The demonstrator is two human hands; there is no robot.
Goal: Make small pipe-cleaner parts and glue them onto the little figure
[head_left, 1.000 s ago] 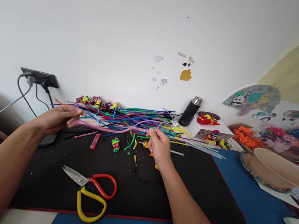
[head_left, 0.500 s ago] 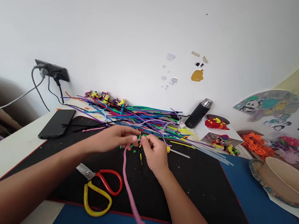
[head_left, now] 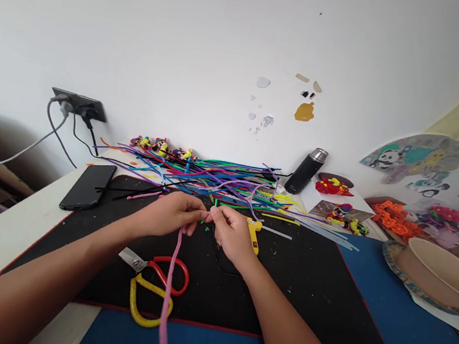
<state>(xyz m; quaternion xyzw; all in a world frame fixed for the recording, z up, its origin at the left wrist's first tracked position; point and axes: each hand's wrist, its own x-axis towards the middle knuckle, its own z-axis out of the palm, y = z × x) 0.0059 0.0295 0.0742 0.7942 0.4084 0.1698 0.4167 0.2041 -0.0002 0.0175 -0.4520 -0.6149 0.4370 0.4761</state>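
My left hand (head_left: 181, 215) pinches a pink pipe cleaner (head_left: 169, 289), whose long end hangs down over the yellow handle of the scissors. Close against it, my right hand (head_left: 232, 230) is closed, its thumb and fingertips meeting the left fingertips at the pipe cleaner's upper end. A short green piece (head_left: 215, 202) sticks up at the right fingertips; the fingers hide how it joins the pink one. Red-and-yellow-handled scissors (head_left: 154, 284) lie on the black mat (head_left: 301, 296) below my left hand. A yellow glue gun (head_left: 253, 235) lies just behind my right hand.
Many coloured pipe cleaners (head_left: 220, 177) are heaped along the wall. A black phone (head_left: 88, 187) lies at left. A black flask (head_left: 306, 171) leans near a white box (head_left: 349, 197) at back right. A round bowl-like container (head_left: 445, 276) stands at far right.
The hanging pink end has swung left, across the scissors' handles. My right hand has shifted slightly left, showing more of the glue gun. The hands stay together.
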